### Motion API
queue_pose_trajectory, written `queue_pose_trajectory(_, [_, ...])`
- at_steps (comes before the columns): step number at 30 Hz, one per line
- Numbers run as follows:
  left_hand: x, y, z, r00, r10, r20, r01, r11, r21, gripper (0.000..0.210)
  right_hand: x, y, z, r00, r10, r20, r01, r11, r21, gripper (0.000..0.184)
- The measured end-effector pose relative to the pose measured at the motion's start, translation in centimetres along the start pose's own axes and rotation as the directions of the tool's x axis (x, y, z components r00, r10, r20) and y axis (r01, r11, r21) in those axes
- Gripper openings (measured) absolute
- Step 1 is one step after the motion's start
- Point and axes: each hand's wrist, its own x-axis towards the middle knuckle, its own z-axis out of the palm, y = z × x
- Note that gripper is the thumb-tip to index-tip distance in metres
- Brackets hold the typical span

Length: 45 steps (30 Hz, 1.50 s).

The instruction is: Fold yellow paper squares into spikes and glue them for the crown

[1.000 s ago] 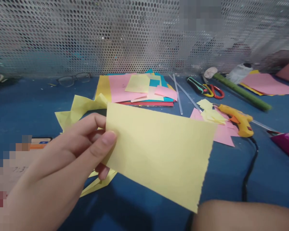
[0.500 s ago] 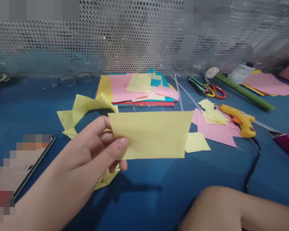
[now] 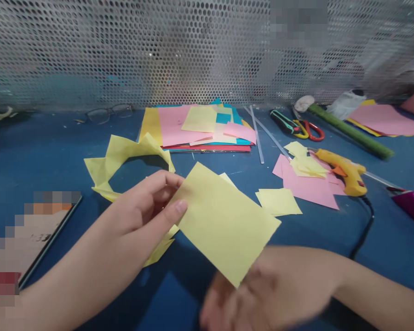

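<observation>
My left hand (image 3: 155, 207) pinches the left edge of a flat yellow paper rectangle (image 3: 227, 220) between thumb and fingers. The paper is tilted, one corner pointing down toward me. Just below that lower corner is my right hand (image 3: 272, 289), smeared by motion, with its fingertips partly behind the paper; I cannot tell whether it touches the sheet. Behind my left hand, a ring of folded yellow paper (image 3: 124, 147) lies on the blue table, partly covered by the hand. Small yellow paper pieces (image 3: 279, 202) lie to the right of the held sheet.
A stack of coloured paper (image 3: 172, 124) lies at the back. To the right are pink paper scraps (image 3: 310, 188), a yellow glue gun (image 3: 345, 170) with a black cord, scissors (image 3: 313, 131), a cutter (image 3: 284, 123) and a green stem (image 3: 352, 131). A phone (image 3: 51, 239) lies left; glasses (image 3: 106, 112) behind.
The yellow paper has turned clockwise in my left hand, its right end dropping. My right hand has moved up and left from the lower right to beneath the paper.
</observation>
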Motion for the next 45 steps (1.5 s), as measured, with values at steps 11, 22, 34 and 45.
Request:
queue_pose_trajectory(11, [-0.3,-0.6,0.3,0.993,-0.117,0.036,0.117,0.993,0.002,0.038,0.1,1.2,-0.3,0.702,-0.578,-0.416,0.238,0.741,-0.628,0.039])
queue_pose_trajectory(22, [-0.3,-0.3,0.4,0.89,-0.176,0.421,0.202,0.979,-0.017,0.053,-0.4,0.0,0.1,0.56,-0.711,-0.425,0.131,0.583,-0.802,0.02])
queue_pose_trajectory(34, [-0.6,0.7,1.1,0.946,-0.05,0.319,0.059,0.998,-0.018,0.028,0.5,0.3,0.0,0.582,-0.657,-0.479,0.045,0.614,-0.788,0.005])
queue_pose_trajectory(45, [-0.6,0.5,2.0,0.879,-0.184,0.44,0.097,0.972,0.212,0.026,0.5,0.9,0.8,0.575,-0.432,-0.695,0.083,0.876,-0.475,0.041])
